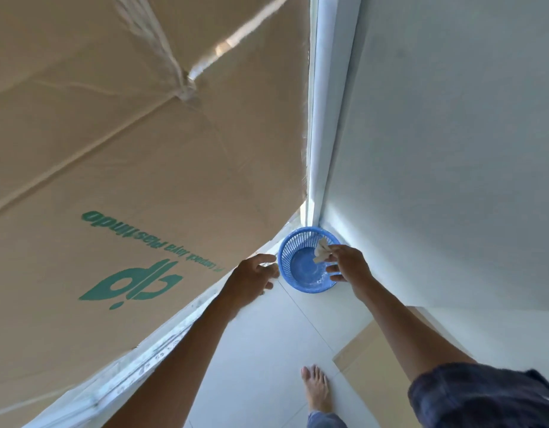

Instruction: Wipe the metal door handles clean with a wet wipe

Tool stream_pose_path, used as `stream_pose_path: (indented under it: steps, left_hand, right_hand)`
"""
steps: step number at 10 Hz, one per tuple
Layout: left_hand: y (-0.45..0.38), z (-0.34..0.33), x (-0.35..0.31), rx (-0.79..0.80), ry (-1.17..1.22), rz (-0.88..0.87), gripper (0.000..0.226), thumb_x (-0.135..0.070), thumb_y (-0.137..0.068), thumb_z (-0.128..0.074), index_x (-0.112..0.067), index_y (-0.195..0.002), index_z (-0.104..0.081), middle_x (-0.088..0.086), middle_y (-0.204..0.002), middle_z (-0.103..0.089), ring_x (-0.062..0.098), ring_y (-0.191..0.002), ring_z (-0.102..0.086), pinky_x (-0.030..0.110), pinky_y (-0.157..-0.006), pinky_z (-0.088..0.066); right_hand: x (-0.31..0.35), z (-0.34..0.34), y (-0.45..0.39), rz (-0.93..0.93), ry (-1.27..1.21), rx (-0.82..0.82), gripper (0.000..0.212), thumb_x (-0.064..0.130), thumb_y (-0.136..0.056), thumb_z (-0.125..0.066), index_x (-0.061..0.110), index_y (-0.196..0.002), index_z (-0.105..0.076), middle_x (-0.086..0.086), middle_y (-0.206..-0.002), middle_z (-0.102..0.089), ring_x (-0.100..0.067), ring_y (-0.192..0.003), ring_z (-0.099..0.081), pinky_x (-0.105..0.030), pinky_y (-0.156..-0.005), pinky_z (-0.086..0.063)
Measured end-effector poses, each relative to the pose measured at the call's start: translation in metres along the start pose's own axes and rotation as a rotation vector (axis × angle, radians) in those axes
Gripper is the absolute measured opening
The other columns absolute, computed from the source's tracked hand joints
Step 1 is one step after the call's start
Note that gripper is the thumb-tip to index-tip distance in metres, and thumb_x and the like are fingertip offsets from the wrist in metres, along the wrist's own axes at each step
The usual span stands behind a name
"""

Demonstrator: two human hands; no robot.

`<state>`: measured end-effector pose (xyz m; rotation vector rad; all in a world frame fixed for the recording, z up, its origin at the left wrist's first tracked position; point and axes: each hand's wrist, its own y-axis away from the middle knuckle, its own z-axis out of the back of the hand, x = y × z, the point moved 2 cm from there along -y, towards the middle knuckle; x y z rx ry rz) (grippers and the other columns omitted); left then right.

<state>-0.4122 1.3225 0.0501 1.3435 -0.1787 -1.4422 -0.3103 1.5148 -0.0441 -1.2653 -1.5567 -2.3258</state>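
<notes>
The right hand (349, 267) reaches out and down over a small blue basket (301, 284) that sits on the white floor (267, 350), pushed into the corner by the white wall (452, 149). Its grip pinches a crumpled white wet wipe (322, 252) between the thumb and the first fingers, and the wipe hangs just over the far side of the basket, inside its rim. So the wipe is right above the open basket, and the basket's mouth faces straight up at it. The right hand is the nearer one; the basket lies right under it. If the fingers let go, I think the wipe would fall into the basket. The left hand (251, 278) is stretched out too, just to the left of the basket, close to its rim but not touching it as far as I can see. Its fingers are spread and loose, and it holds nothing. Both arms are long and almost straight, pointing away from the body. A big brown cardboard sheet (128, 149) wrapped in clear plastic leans on the left. No metal door handles show here, so I cannot say where they are. A bare foot (316, 387) stands on the floor below.
</notes>
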Motion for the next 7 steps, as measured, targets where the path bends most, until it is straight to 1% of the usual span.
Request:
stream_pose_path:
  steps: [1,2,3,4,5,6,7]
  left_hand:
    - [-0.021,-0.013,0.02,0.02,-0.018,0.031,0.027,-0.024,-0.1,-0.053,-0.021,-0.125,-0.06,-0.003,-0.099,-0.072,0.013,-0.079,-0.066,0.027,-0.074,-0.051]
    - [-0.036,-0.022,0.031,0.044,-0.038,0.05,0.027,-0.025,-0.1,-0.052,-0.025,-0.126,-0.058,-0.004,-0.101,-0.072,0.01,-0.08,-0.066,0.026,-0.076,-0.052]
    - [-0.045,-0.026,0.034,0.063,-0.061,0.045,0.03,-0.026,-0.1,-0.052,-0.025,-0.129,-0.057,-0.001,-0.108,-0.071,0.009,-0.081,-0.065,0.024,-0.075,-0.05]
    - [-0.047,-0.026,0.033,0.053,-0.07,0.016,0.031,-0.025,-0.1,-0.052,-0.025,-0.13,-0.056,0.0,-0.111,-0.071,0.008,-0.082,-0.065,0.024,-0.075,-0.051]
    - [-0.04,-0.024,0.03,0.057,-0.091,-0.002,0.033,-0.026,-0.1,-0.052,-0.024,-0.132,-0.055,0.002,-0.116,-0.07,0.007,-0.084,-0.065,0.027,-0.082,-0.052]
    - [-0.024,-0.017,0.024,0.048,-0.119,-0.038,0.033,-0.028,-0.1,-0.052,-0.024,-0.132,-0.056,0.003,-0.119,-0.07,0.011,-0.088,-0.066,0.031,-0.088,-0.052]
    - [-0.003,-0.006,0.014,-0.021,-0.174,-0.08,0.033,-0.034,-0.098,-0.053,-0.029,-0.131,-0.057,0.001,-0.119,-0.07,0.018,-0.101,-0.065,0.036,-0.094,-0.053]
  right_hand:
    - [-0.014,-0.009,-0.032,-0.077,0.011,0.067,0.016,0.03,-0.098,-0.052,0.022,-0.097,-0.067,-0.002,-0.098,-0.073,-0.021,-0.081,-0.069,-0.028,-0.059,-0.054]
    - [-0.026,-0.014,-0.058,-0.139,0.012,0.128,0.025,0.034,-0.104,-0.042,0.018,-0.114,-0.058,-0.007,-0.116,-0.067,-0.026,-0.092,-0.067,-0.033,-0.065,-0.056]
    - [-0.029,-0.011,-0.069,-0.149,0.007,0.105,0.031,0.036,-0.104,-0.042,0.018,-0.125,-0.056,-0.005,-0.12,-0.065,-0.024,-0.09,-0.067,-0.032,-0.063,-0.056]
    - [-0.03,-0.006,-0.069,-0.132,0.01,0.105,0.038,0.037,-0.105,-0.041,0.014,-0.133,-0.055,-0.008,-0.129,-0.064,-0.028,-0.098,-0.068,-0.031,-0.063,-0.055]
    - [-0.023,0.0,-0.053,-0.107,0.02,0.121,0.042,0.036,-0.106,-0.04,0.012,-0.137,-0.053,-0.01,-0.133,-0.063,-0.032,-0.105,-0.066,-0.032,-0.067,-0.055]
    - [-0.007,0.003,-0.032,-0.06,0.016,0.124,0.041,0.035,-0.106,-0.041,0.01,-0.136,-0.054,-0.01,-0.129,-0.065,-0.031,-0.102,-0.067,-0.034,-0.072,-0.056]
    - [0.015,0.005,-0.002,0.032,0.003,0.124,0.04,0.035,-0.105,-0.044,0.011,-0.134,-0.056,-0.008,-0.123,-0.068,-0.027,-0.095,-0.068,-0.031,-0.069,-0.056]
